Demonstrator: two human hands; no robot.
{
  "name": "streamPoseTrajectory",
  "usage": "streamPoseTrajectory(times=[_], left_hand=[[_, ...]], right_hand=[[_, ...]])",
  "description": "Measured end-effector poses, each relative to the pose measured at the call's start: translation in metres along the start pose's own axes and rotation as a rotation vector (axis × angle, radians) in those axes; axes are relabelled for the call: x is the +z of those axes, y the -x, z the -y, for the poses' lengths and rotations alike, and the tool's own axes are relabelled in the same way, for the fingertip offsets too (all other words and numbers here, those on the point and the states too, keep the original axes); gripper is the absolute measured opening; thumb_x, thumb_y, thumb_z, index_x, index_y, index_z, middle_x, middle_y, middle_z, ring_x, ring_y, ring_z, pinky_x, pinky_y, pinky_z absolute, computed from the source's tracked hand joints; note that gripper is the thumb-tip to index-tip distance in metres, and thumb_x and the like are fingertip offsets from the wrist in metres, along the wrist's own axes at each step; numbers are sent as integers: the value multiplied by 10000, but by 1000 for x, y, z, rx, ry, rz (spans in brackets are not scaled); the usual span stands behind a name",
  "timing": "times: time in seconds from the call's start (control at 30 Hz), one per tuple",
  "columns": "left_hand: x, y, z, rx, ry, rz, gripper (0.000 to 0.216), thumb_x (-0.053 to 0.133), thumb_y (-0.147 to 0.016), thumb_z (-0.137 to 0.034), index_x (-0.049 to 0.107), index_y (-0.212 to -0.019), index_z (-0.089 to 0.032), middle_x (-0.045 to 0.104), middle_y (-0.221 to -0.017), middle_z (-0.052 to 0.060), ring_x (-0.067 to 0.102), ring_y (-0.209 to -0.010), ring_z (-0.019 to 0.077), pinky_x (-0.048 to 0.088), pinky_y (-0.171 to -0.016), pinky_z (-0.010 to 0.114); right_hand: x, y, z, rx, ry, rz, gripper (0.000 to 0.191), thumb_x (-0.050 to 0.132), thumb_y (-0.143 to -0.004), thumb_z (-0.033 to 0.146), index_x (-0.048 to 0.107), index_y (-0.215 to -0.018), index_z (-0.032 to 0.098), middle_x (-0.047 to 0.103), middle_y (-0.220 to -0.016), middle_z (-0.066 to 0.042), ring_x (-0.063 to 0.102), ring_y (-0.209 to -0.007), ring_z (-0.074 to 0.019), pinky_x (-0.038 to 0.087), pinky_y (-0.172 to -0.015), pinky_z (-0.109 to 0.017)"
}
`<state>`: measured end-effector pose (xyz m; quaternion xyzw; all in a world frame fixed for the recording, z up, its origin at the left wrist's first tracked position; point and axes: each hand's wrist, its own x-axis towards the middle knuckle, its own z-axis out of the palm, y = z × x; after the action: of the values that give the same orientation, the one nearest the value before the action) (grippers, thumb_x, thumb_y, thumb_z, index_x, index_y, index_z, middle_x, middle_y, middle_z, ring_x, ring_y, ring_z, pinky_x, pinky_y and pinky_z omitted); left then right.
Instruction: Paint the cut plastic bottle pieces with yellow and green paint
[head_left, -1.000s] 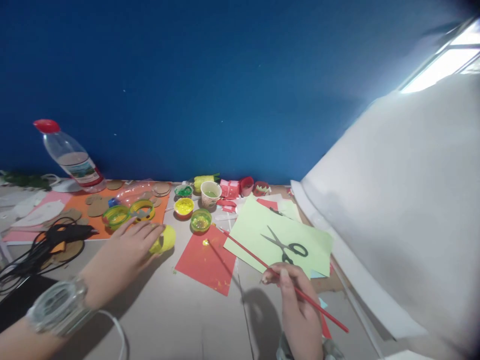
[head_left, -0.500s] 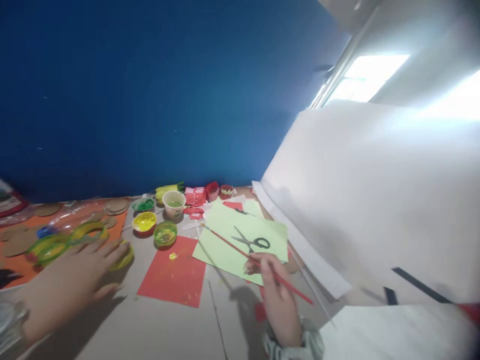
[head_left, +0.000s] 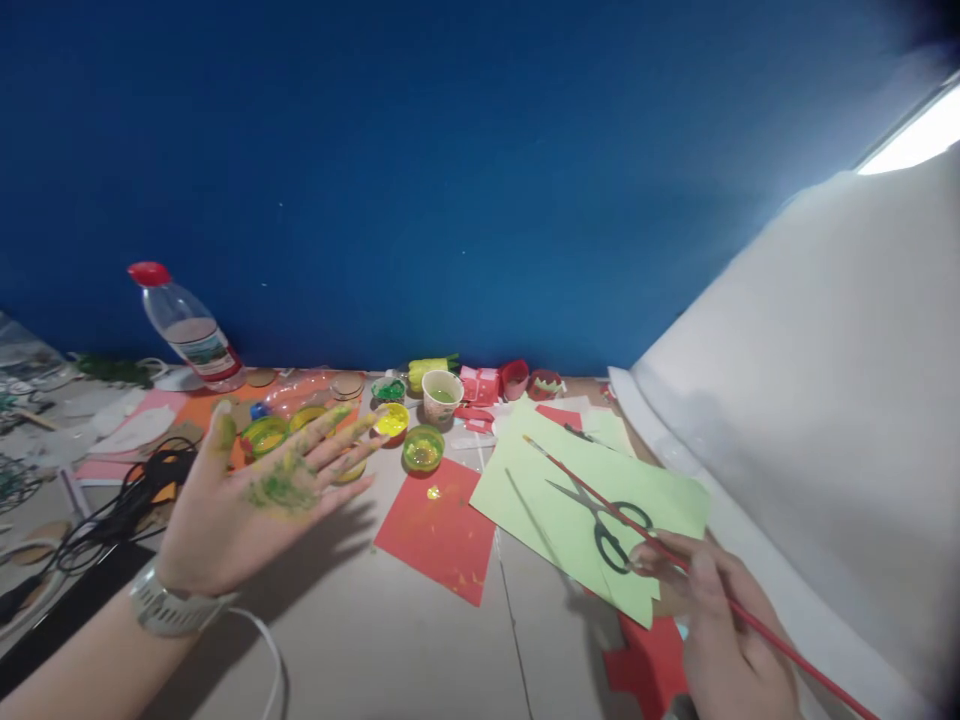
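My left hand (head_left: 277, 490) is raised palm up over the left of the table, fingers spread, with green and yellow paint smeared on the palm and fingers. It holds nothing. Behind its fingers lie painted yellow-green rings (head_left: 264, 436), partly hidden. Between thumb and fingers, my right hand (head_left: 720, 610) grips a thin red paintbrush (head_left: 600, 497), its tip pointing to the upper left. Below the brush, black-handled scissors (head_left: 598, 508) rest on light green paper (head_left: 525, 470). Mid-table stand a dish of yellow paint (head_left: 391, 420), a green-yellow dish (head_left: 424, 450) and a paper cup (head_left: 442, 398).
Paint-spotted red paper (head_left: 435, 540) lies in front of the dishes. A red-capped plastic bottle (head_left: 191, 330) leans at the back left. Black cables (head_left: 112, 500) tangle at the left. A blue wall (head_left: 450, 180) rises behind, and a white sheet (head_left: 840, 400) slopes up at the right.
My left hand has come off the yellow-green rings and turned palm up, showing the paint. The view has swung left. The brush stays in my right hand.
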<state>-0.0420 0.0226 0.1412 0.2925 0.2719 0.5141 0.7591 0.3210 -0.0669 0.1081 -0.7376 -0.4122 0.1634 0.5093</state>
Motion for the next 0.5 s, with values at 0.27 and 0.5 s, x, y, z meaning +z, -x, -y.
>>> streamPoseTrajectory(times=[0.27, 0.5], left_hand=[[-3, 12, 26, -134, 505, 138, 710, 340, -930, -669, 433, -1455, -199, 400, -1526, 113, 382, -1406, 318, 344, -1127, 567], [-11, 31, 65, -234, 608, -158, 901, 501, -860, -678, 202, -1548, -180, 475, -1443, 227, 459, -1327, 399, 371, -1069, 658]], right_hand=[[-13, -27, -9, -260, 185, 146, 326, 404, -969, 445, 607, -1170, 288, 664, -1178, -73, 679, -964, -271, 525, -868, -452], [-35, -123, -67, -1053, 926, 362, 358, 389, -919, 162, 611, -1201, 146, 569, -1363, -173, 442, -1338, -359, 440, -1035, -549]])
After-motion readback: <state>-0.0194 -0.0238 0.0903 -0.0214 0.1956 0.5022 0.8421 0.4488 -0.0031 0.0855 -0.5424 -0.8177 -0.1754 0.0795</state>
